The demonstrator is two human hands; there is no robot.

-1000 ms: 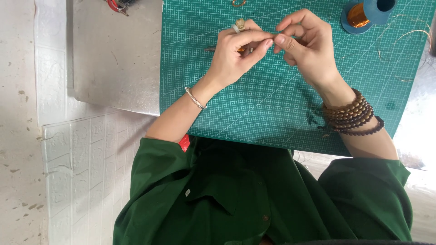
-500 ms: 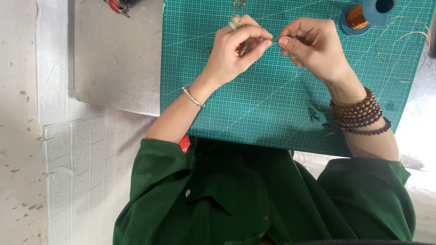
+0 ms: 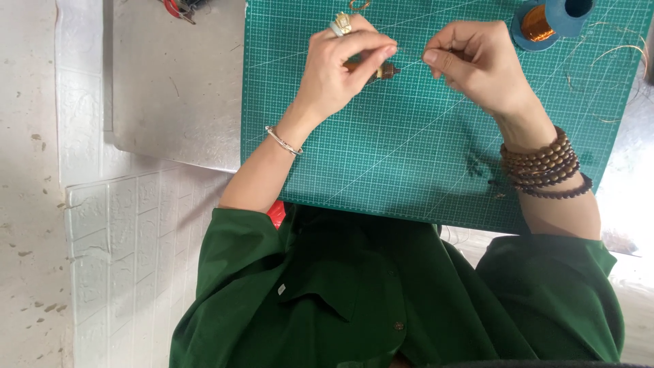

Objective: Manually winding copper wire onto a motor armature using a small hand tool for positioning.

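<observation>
Over a green cutting mat (image 3: pixel 409 157), my left hand (image 3: pixel 340 68) wears a ring and a thin bracelet. Its thumb and forefinger pinch a thin wire (image 3: pixel 407 54) beside a small brown-and-gold bead piece (image 3: pixel 383 71). My right hand (image 3: pixel 477 65), with several strands of brown beads on the wrist, pinches the same wire a little to the right. The wire runs taut across the short gap between the two hands.
A blue spool of copper wire (image 3: pixel 541 22) stands at the mat's far right corner, with loose copper wire (image 3: pixel 616 61) curling beside it. A grey metal sheet (image 3: pixel 170 88) lies left of the mat, and red-handled pliers (image 3: pixel 178 8) rest at its far edge.
The hands, which were touching fingertip to fingertip, have drawn apart. A short stretch of wire now shows between them.
</observation>
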